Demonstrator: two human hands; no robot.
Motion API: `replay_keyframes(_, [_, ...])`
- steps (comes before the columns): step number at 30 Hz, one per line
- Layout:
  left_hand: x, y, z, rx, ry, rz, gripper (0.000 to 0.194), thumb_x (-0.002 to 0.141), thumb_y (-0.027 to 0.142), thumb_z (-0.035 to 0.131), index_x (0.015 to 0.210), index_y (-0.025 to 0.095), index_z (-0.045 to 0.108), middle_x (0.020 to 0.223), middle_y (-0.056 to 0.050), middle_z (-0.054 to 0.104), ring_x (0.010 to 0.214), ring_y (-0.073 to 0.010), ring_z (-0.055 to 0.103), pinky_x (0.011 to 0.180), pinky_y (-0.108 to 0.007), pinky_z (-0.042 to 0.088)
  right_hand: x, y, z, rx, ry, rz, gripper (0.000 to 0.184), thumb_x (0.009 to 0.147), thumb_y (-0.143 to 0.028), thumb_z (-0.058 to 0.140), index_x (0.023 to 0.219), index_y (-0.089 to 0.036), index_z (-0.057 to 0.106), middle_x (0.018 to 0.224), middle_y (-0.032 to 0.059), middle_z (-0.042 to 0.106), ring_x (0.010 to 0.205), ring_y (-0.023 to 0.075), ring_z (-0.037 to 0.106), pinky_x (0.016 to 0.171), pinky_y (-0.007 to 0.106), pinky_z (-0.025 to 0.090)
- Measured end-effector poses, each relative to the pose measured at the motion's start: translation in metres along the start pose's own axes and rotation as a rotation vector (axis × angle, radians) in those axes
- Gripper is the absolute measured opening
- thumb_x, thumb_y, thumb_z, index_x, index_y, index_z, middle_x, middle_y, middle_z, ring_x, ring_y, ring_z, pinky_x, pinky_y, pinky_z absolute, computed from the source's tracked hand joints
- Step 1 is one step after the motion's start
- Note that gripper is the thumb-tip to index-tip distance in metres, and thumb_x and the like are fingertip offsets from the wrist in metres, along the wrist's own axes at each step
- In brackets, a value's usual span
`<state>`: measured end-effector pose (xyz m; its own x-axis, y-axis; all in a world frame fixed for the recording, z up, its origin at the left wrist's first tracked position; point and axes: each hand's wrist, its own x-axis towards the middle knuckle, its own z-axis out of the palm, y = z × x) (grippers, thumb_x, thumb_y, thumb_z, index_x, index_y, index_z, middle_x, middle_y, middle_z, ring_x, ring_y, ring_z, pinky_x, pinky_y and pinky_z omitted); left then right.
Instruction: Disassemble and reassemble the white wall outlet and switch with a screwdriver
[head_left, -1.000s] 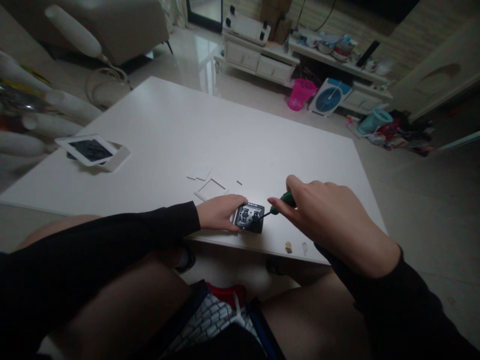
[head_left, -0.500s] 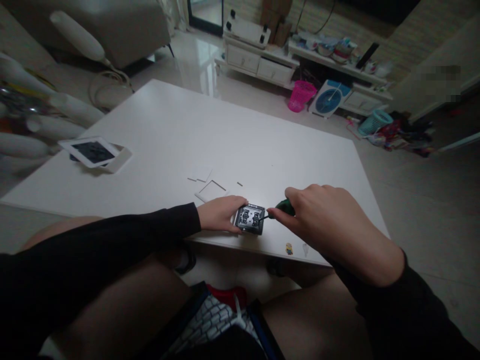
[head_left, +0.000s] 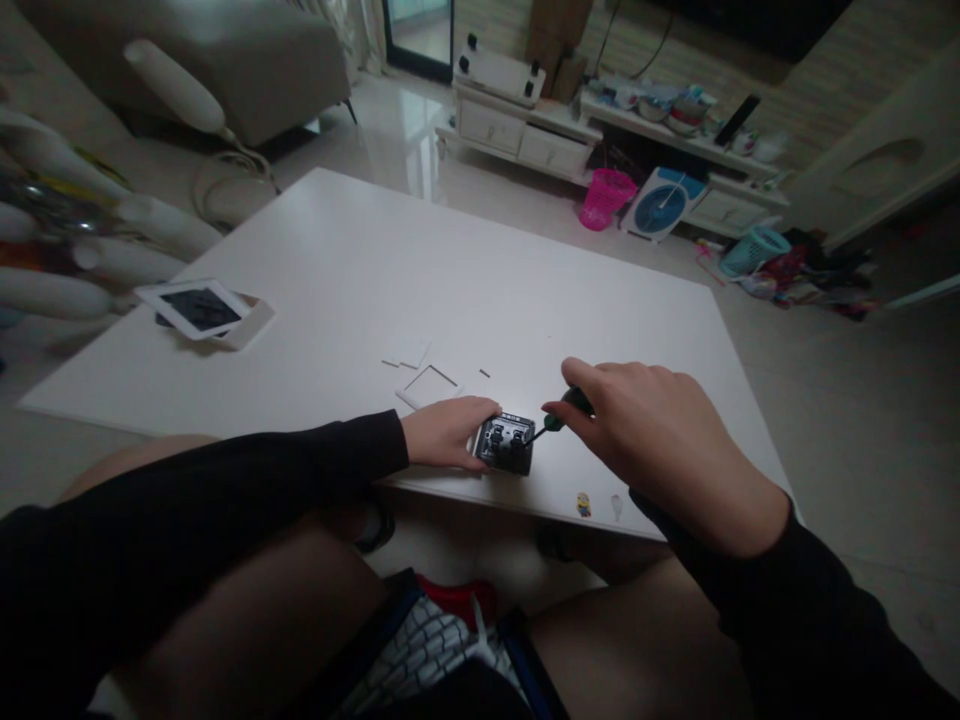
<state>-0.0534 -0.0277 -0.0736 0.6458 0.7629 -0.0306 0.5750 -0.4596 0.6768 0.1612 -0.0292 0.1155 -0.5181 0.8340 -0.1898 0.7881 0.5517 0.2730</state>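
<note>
Near the table's front edge, my left hand (head_left: 450, 432) grips the left side of a small square wall switch (head_left: 510, 450), its dark inner mechanism facing up. My right hand (head_left: 660, 435) is closed round the green handle of a screwdriver (head_left: 553, 422). The screwdriver's thin dark shaft slants down to the left, its tip at the right part of the switch; whether it sits in a screw is too small to tell. Just beyond my left hand lie a white square frame (head_left: 409, 398) and thin flat white pieces (head_left: 415, 355).
The white table (head_left: 480, 270) carries a stacked white-framed panel with a dark middle (head_left: 201, 308) at the left. Two small stickers, one a yellow figure (head_left: 583, 504), are at the front edge. Beyond stand a pink basket (head_left: 604, 200), a blue-white fan (head_left: 661, 208) and a low cabinet (head_left: 525, 140).
My right hand has turned and risen slightly, and the screwdriver now slants more steeply. The wall switch has tilted a little in my left hand. The whole view has shifted slightly.
</note>
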Motion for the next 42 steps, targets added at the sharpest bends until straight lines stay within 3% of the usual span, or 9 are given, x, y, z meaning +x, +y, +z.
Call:
replay_keyframes(9, [-0.001,-0.001,0.001,0.016,0.005,0.013,0.063,0.076,0.043,0.085,0.125,0.016,0.056,0.119,-0.013,0.068,0.109,-0.0311,0.065,0.091,-0.038,0.049,-0.01,0.006,-0.001,0.045,-0.041,-0.106,0.014,0.097,-0.028,0.052,0.102,-0.019,0.061,0.085,0.0083,0.073,0.061,0.0192,0.059,0.056,0.032,0.016])
replay_keyframes(16, [-0.001,-0.003,0.001,0.019,0.004,0.008,0.067,0.076,0.047,0.085,0.128,0.018,0.055,0.123,-0.015,0.067,0.112,-0.0325,0.065,0.094,-0.041,0.049,-0.008,0.001,-0.005,-0.022,-0.047,-0.085,0.036,0.102,-0.048,0.052,0.095,-0.018,0.069,0.072,0.0103,0.071,0.059,0.0217,0.059,0.056,0.032,0.019])
replay_keyframes(21, [0.0,-0.002,0.001,0.011,-0.001,-0.002,0.068,0.076,0.045,0.085,0.13,0.017,0.055,0.123,-0.015,0.067,0.111,-0.0324,0.065,0.094,-0.041,0.05,-0.005,0.004,-0.002,-0.041,-0.026,-0.008,0.045,0.103,-0.053,0.049,0.09,-0.016,0.072,0.071,0.0118,0.07,0.059,0.0207,0.059,0.057,0.032,0.023])
replay_keyframes(26, [-0.001,-0.002,0.001,0.011,0.011,0.017,0.065,0.076,0.046,0.084,0.127,0.017,0.056,0.122,-0.014,0.068,0.11,-0.0321,0.065,0.092,-0.04,0.049,-0.007,0.007,0.002,0.035,0.0,-0.058,0.035,0.097,-0.047,0.054,0.115,-0.018,0.062,0.077,0.0084,0.073,0.057,0.0204,0.058,0.055,0.031,0.017])
replay_keyframes(29, [-0.001,-0.001,0.0,0.011,0.007,0.01,0.063,0.076,0.046,0.083,0.125,0.017,0.056,0.119,-0.014,0.068,0.107,-0.0315,0.065,0.09,-0.039,0.049,-0.01,0.007,-0.001,0.08,-0.033,-0.133,0.025,0.092,-0.032,0.053,0.112,-0.018,0.058,0.08,0.0079,0.073,0.056,0.0188,0.056,0.055,0.032,0.015])
replay_keyframes(32, [0.0,0.0,0.0,0.016,-0.006,0.005,0.061,0.076,0.044,0.083,0.124,0.016,0.057,0.117,-0.013,0.068,0.106,-0.0311,0.065,0.089,-0.038,0.049,-0.011,0.006,-0.003,0.067,-0.05,-0.143,0.017,0.093,-0.028,0.05,0.105,-0.018,0.058,0.079,0.0087,0.072,0.056,0.0189,0.055,0.055,0.033,0.014])
replay_keyframes(36, [0.0,-0.001,0.0,0.01,-0.008,0.001,0.062,0.075,0.044,0.083,0.124,0.017,0.057,0.118,-0.013,0.068,0.107,-0.0314,0.065,0.091,-0.039,0.049,-0.01,0.004,-0.004,0.028,-0.047,-0.147,0.019,0.098,-0.035,0.051,0.103,-0.019,0.06,0.074,0.0077,0.07,0.057,0.02,0.056,0.054,0.033,0.013])
replay_keyframes(42, [0.0,-0.004,0.002,0.016,0.009,0.015,0.064,0.076,0.05,0.083,0.126,0.018,0.057,0.12,-0.014,0.068,0.108,-0.0315,0.065,0.09,-0.039,0.05,-0.007,0.003,-0.006,-0.033,-0.029,-0.066,0.041,0.101,-0.052,0.051,0.093,-0.018,0.071,0.071,0.0102,0.07,0.061,0.021,0.06,0.056,0.032,0.019])
